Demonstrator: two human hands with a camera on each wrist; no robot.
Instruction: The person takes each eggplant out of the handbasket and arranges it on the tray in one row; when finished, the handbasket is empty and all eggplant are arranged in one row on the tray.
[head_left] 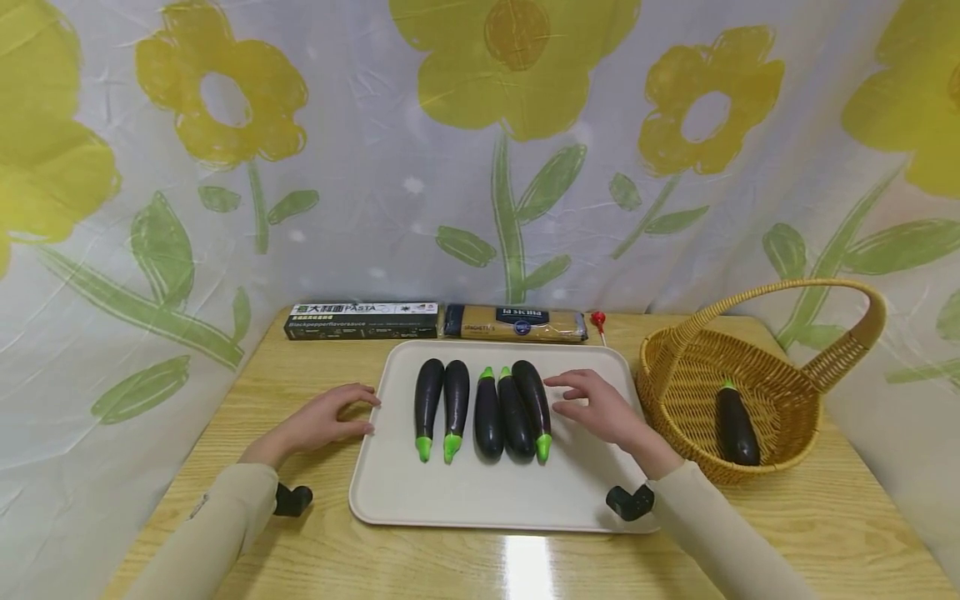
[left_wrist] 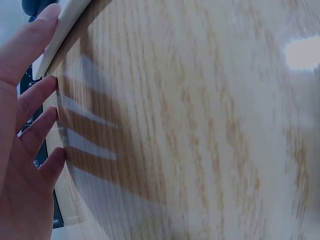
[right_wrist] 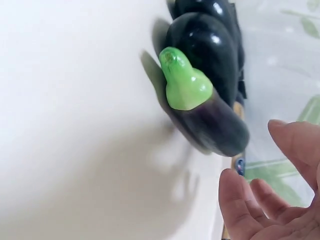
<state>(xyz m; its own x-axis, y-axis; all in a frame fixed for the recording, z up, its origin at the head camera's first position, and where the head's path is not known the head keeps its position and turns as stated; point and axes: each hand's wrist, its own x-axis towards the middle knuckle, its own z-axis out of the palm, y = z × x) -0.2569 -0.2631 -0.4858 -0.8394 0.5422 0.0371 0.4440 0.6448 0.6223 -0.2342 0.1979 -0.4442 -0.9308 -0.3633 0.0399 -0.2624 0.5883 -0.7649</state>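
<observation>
Several dark eggplants with green stem ends lie lengthwise on a cream tray [head_left: 420, 497]. Two of them, the leftmost eggplant [head_left: 427, 400] and its neighbour [head_left: 456, 404], have their stems toward me. A group of three is to their right; its outermost eggplant [head_left: 532, 396] has its stem toward me, the other two point away. My right hand [head_left: 600, 410] hovers just right of that outermost eggplant, fingers loosely bent and holding nothing; a gap shows in the right wrist view. Beside the tray's left edge, my left hand [head_left: 326, 421] is relaxed and holds nothing.
A wicker basket [head_left: 660, 417] with a tall handle stands right of the tray, one eggplant [head_left: 737, 427] inside. Behind the tray lie a black pasta box [head_left: 360, 322], a spaghetti packet [head_left: 513, 323] and a red-topped stick [head_left: 598, 320]. A flowered curtain hangs at the back.
</observation>
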